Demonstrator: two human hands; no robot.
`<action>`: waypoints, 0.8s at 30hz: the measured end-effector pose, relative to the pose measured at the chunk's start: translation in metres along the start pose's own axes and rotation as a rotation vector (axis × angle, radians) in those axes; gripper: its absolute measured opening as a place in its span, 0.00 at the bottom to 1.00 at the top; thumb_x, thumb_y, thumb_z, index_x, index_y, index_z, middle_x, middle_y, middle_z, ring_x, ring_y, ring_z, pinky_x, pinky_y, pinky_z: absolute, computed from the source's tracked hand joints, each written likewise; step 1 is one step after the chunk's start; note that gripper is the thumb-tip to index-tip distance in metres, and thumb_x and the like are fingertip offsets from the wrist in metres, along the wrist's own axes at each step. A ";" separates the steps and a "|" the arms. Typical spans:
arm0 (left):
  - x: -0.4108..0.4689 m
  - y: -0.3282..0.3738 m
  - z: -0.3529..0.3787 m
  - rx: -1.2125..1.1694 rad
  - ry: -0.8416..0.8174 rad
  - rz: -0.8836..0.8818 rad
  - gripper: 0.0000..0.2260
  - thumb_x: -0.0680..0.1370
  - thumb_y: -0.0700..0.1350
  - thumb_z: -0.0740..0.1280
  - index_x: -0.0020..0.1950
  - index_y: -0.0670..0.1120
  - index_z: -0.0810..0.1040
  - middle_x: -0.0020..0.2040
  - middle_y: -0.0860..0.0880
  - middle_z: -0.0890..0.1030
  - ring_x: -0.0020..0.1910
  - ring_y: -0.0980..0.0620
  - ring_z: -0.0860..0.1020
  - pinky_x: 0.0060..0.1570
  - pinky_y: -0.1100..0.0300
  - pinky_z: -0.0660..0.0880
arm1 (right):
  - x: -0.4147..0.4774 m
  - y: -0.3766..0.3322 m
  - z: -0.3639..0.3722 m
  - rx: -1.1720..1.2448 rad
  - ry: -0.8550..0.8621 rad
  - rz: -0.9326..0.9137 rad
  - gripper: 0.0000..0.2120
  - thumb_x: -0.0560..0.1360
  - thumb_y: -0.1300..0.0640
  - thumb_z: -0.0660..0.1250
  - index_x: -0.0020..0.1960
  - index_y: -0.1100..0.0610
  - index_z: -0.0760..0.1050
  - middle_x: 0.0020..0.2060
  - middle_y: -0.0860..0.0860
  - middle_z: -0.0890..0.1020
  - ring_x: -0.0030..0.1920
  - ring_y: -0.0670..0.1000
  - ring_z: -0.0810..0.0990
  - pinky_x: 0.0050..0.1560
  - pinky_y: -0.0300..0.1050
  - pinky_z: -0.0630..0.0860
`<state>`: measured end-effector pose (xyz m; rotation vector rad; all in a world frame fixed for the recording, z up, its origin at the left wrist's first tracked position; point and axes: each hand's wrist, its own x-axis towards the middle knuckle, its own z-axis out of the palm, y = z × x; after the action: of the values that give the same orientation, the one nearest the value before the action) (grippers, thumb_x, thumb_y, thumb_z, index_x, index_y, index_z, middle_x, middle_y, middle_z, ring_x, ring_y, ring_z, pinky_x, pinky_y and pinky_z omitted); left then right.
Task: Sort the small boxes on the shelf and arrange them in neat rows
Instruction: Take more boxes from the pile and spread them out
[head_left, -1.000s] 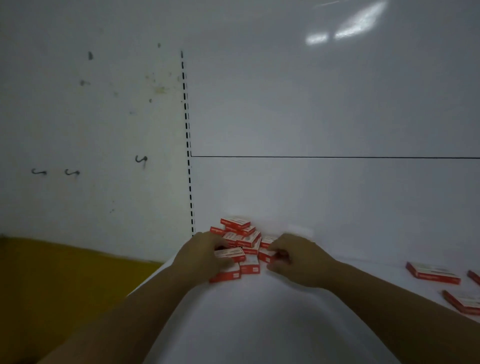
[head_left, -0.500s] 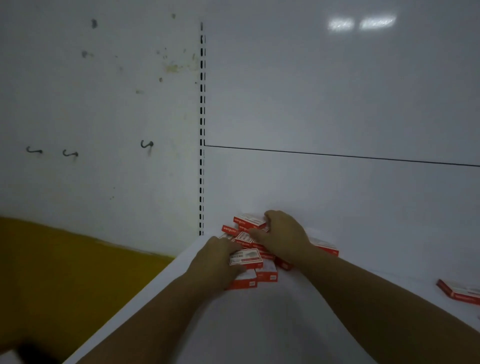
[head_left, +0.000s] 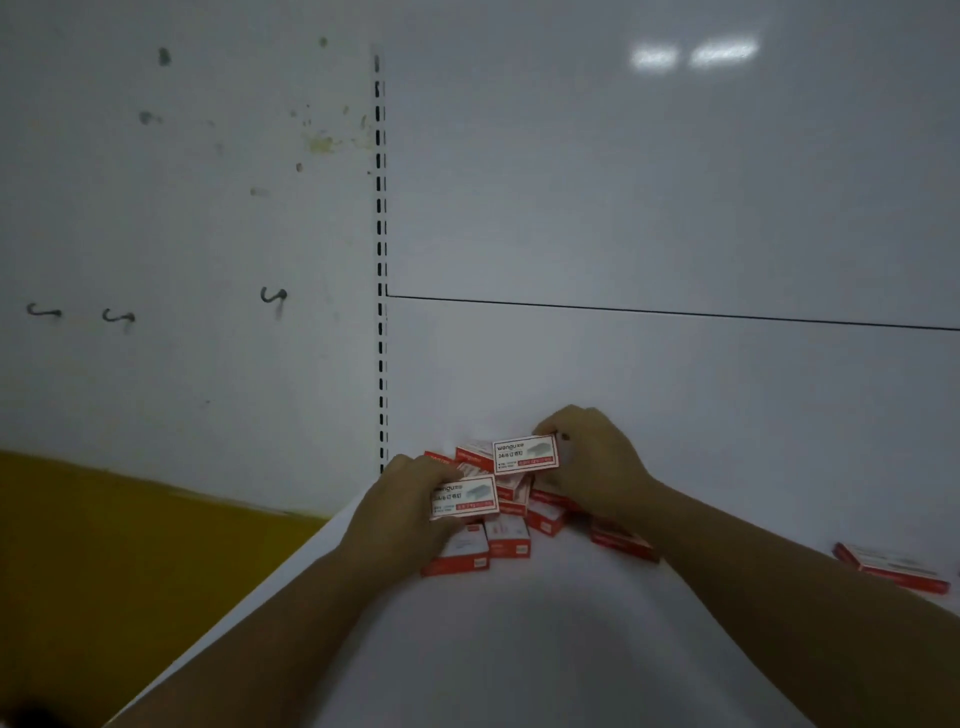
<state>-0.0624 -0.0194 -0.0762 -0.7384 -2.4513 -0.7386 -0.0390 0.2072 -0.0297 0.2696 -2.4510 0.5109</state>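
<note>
Gripping boxes, hands over pile

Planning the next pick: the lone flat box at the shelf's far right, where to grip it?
Probably pinch the lone box across its two long side walls, coming from above: it lies flat on the shelf, apart from the pile, both long sides look free.

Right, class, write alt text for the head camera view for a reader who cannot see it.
A person's left hand and right hand each hold a red-and-white box, the nearer box and the farther box, at a jumbled pile of the same boxes at the left end of a white shelf. A stray box lies apart to the right.
</note>
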 end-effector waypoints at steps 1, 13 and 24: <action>0.001 0.003 -0.002 -0.002 0.004 0.026 0.20 0.68 0.55 0.72 0.59 0.57 0.75 0.51 0.57 0.76 0.43 0.64 0.67 0.37 0.73 0.61 | -0.006 0.004 -0.009 0.000 0.001 -0.002 0.13 0.67 0.48 0.74 0.48 0.51 0.79 0.47 0.48 0.80 0.47 0.50 0.75 0.47 0.45 0.73; 0.017 0.100 0.015 -0.173 -0.020 0.273 0.18 0.66 0.50 0.75 0.54 0.50 0.80 0.45 0.55 0.78 0.47 0.56 0.71 0.42 0.64 0.67 | -0.102 0.045 -0.102 -0.117 0.103 0.143 0.17 0.65 0.51 0.76 0.52 0.52 0.78 0.46 0.44 0.78 0.45 0.45 0.72 0.43 0.36 0.67; -0.004 0.219 0.052 -0.185 -0.023 0.380 0.18 0.65 0.44 0.77 0.53 0.49 0.79 0.45 0.54 0.76 0.47 0.55 0.69 0.42 0.62 0.63 | -0.199 0.097 -0.203 -0.168 0.134 0.266 0.20 0.64 0.53 0.78 0.54 0.51 0.77 0.48 0.45 0.79 0.47 0.45 0.74 0.45 0.36 0.67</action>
<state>0.0591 0.1664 -0.0392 -1.2454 -2.1841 -0.8123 0.1960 0.3941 -0.0297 -0.1581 -2.3923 0.4157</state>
